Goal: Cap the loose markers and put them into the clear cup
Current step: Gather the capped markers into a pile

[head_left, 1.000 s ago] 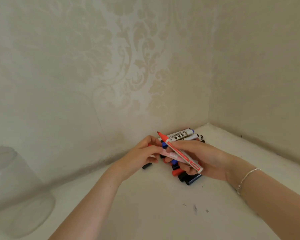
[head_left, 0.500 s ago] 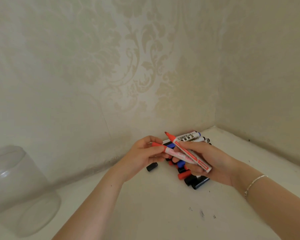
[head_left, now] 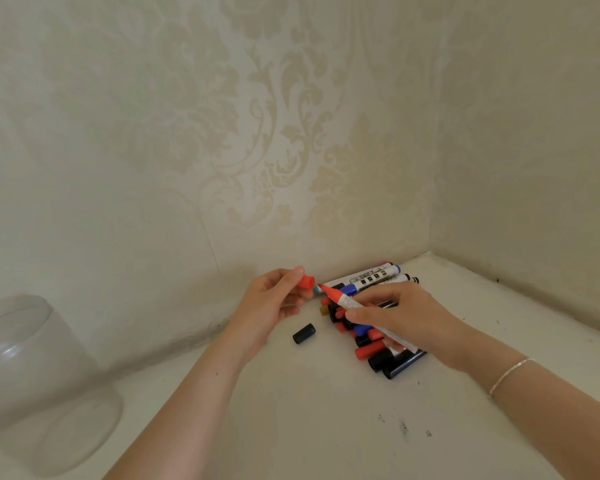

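Note:
My right hand (head_left: pixel 400 315) grips an uncapped red marker (head_left: pixel 343 299), its red tip pointing up and left. My left hand (head_left: pixel 274 303) pinches a red cap (head_left: pixel 306 282) just left of that tip, a small gap between them. Under and behind my right hand lies a pile of markers and caps (head_left: pixel 374 344) in red, blue and black, with white-barrelled markers (head_left: pixel 374 276) at the back by the wall. A loose black cap (head_left: pixel 304 333) lies on the surface below my left hand. The clear cup (head_left: pixel 32 382) stands at the far left, with nothing visible inside.
The white surface (head_left: pixel 326 410) meets patterned walls behind and to the right, forming a corner just beyond the pile. A few dark specks (head_left: pixel 404 427) mark the surface near the front. A thin bracelet (head_left: pixel 510 374) sits on my right wrist.
My left hand has lifted away from the pile with a red cap pinched in its fingers. The red marker in my right hand has tilted lower, tip toward the cap.

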{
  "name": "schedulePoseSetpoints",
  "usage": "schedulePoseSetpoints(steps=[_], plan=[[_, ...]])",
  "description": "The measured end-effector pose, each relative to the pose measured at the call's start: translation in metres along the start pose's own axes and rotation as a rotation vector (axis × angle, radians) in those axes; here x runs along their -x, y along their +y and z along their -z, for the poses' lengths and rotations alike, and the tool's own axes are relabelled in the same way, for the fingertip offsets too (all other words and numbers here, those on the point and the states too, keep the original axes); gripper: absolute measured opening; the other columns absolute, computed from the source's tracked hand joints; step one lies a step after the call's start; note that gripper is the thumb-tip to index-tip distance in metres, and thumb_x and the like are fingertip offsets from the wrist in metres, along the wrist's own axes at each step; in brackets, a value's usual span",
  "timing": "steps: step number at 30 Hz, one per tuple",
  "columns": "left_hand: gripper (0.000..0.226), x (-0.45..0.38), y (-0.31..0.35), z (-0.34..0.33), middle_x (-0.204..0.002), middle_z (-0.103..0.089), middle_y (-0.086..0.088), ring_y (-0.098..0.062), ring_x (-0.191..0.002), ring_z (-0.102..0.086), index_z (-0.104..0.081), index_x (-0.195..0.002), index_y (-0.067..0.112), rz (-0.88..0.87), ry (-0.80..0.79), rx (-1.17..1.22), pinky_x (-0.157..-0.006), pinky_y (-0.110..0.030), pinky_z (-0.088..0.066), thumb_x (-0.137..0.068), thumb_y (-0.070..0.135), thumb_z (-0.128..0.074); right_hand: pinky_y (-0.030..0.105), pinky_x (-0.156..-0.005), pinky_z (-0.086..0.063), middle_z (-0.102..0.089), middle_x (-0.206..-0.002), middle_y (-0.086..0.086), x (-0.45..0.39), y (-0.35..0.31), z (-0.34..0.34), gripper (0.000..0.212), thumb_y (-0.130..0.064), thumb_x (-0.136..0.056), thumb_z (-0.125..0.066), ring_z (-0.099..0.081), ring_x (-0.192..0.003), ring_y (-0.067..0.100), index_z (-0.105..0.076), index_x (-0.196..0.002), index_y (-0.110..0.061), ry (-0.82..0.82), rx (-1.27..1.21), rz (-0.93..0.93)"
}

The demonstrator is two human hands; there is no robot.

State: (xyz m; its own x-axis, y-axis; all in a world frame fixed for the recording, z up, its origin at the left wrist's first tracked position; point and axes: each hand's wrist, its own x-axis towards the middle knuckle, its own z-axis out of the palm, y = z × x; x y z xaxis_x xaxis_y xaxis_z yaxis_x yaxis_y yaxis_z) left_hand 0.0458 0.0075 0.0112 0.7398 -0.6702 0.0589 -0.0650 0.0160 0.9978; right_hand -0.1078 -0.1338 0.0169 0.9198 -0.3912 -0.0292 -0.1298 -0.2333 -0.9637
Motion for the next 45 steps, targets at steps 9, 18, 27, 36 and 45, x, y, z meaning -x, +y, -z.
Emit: schedulePoseSetpoints(steps=[9, 18, 27, 36, 45], plan=[[0.019, 0.003, 0.006, -0.005, -0.068, -0.067, 0.001, -0.009, -0.061, -0.054, -0.067, -0.088, 0.006, -0.082, -0.072, -0.253, -0.057, -0.019, -0.045, -0.094, 0.022, -0.058, 0.008, -0.057, -0.047, -0.061, -0.088, -0.017, -0.001, -0.001, -0.003, 0.03, -0.032, -0.076, -0.077, -0.062, -0.071, 0.004, -0.072, -0.105, -0.028, 0.133, 0.309, 0.062], [0.006, 0.012, 0.01, 0.001, -0.09, -0.072, -0.012, -0.015, -0.071, -0.064, -0.065, -0.094, 0.006, 0.017, -0.235, -0.178, -0.064, -0.023, -0.051, -0.091, 0.011, -0.062, 0.01, -0.053, -0.043, -0.066, -0.082, -0.013, 0.004, -0.01, -0.003, 0.018, -0.037, -0.072, -0.079, -0.063, -0.074, 0.011, -0.073, -0.087, -0.029, 0.192, 0.261, 0.129], [0.019, 0.018, 0.012, -0.002, -0.084, -0.07, -0.004, -0.013, -0.073, -0.063, -0.067, -0.106, 0.001, 0.077, -0.411, -0.109, -0.066, -0.022, -0.051, -0.093, 0.004, -0.055, 0.03, -0.056, -0.05, -0.069, -0.089, -0.002, 0.001, -0.018, 0.002, 0.021, -0.016, -0.082, -0.066, -0.058, -0.053, 0.009, -0.067, -0.081, -0.037, 0.175, 0.312, 0.147], [0.023, 0.019, 0.018, -0.001, -0.09, -0.072, -0.012, -0.015, -0.076, -0.069, -0.068, -0.108, -0.001, 0.052, -0.346, -0.117, -0.077, -0.024, -0.057, -0.087, 0.001, -0.061, 0.017, -0.049, -0.036, -0.057, -0.105, -0.005, -0.006, -0.017, 0.001, 0.031, -0.005, -0.079, -0.059, -0.049, -0.059, 0.008, -0.067, -0.088, -0.035, 0.244, 0.382, 0.196], [0.017, 0.023, 0.024, -0.006, -0.089, -0.073, -0.018, -0.02, -0.074, -0.072, -0.072, -0.098, 0.003, 0.025, -0.363, -0.203, -0.074, -0.026, -0.058, -0.082, 0.0, -0.067, 0.015, -0.036, -0.035, -0.061, -0.094, -0.007, -0.014, -0.023, 0.009, 0.037, 0.002, -0.077, -0.054, -0.044, -0.036, 0.005, -0.07, -0.091, -0.029, 0.202, 0.44, 0.13]])
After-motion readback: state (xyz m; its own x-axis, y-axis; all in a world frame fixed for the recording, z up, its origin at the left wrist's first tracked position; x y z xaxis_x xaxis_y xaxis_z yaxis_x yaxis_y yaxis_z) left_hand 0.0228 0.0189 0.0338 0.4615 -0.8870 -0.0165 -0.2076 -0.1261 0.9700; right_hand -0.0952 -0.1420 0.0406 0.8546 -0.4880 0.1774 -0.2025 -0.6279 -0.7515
